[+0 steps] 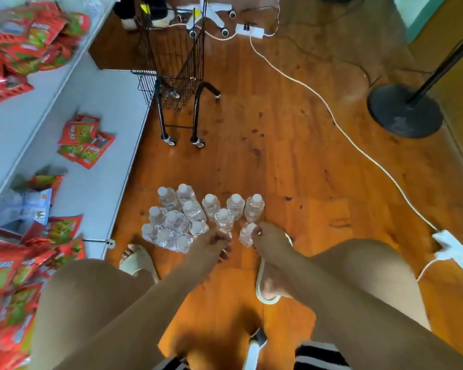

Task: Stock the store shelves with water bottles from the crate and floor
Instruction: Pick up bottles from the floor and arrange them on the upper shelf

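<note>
Warm orange-brown wooden floor (278, 156) fills the view, with knots and dark marks showing and soft light glowing across the boards. On the left, a white shelving unit (96, 108) runs up the frame, red snack packets (86, 140) heaped and scattered on its tiers. At its far end stands a black wire cart (174, 62) on castors. Beyond it is a white wheeled chair base (211, 12). A white cable (318, 97) snakes from one power strip (250, 30) up top to another power strip (455, 252) at the right edge. A round black stand base (405, 110) sits on the right.

The head-worn wide view looks steeply down at the floor (278, 156).
</note>
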### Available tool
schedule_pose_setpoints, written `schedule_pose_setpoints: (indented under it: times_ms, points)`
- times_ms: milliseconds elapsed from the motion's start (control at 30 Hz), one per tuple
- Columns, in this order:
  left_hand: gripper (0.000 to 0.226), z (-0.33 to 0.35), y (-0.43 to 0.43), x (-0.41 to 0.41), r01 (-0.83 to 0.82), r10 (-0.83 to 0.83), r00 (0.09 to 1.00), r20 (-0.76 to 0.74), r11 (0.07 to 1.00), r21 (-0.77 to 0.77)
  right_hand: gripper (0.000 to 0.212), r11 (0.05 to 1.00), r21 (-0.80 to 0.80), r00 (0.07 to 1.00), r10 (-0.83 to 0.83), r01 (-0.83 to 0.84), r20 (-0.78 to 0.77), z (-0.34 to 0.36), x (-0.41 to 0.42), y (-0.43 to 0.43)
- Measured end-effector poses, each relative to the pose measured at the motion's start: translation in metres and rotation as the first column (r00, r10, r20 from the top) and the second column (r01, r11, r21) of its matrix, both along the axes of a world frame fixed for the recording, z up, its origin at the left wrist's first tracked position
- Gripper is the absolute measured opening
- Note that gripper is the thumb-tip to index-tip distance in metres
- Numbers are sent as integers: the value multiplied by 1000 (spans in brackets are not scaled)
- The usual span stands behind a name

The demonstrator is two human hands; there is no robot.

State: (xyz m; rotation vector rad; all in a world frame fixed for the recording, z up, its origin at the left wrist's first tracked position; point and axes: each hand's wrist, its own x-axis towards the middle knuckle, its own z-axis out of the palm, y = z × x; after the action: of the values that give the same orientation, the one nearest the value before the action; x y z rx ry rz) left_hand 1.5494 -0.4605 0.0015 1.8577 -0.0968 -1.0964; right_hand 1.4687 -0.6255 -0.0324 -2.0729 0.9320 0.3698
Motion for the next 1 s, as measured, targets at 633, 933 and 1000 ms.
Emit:
schedule_pose_setpoints:
  times_ms: [633,933,1000]
  points:
    - [13,-133,-6,22,204,-174,976,-134,944,259,51,867,-281,872,285,-411,-397,-141,63,-26]
    - [15,-110,2,23,341,-348,937,-33,891,299,36,901,-184,870,298,-392,-394,-100,52,-37]
    - [14,-94,4,17,346,-364,931,9,892,289,40,910,-161,877,301,-381,-375,-71,49,-39]
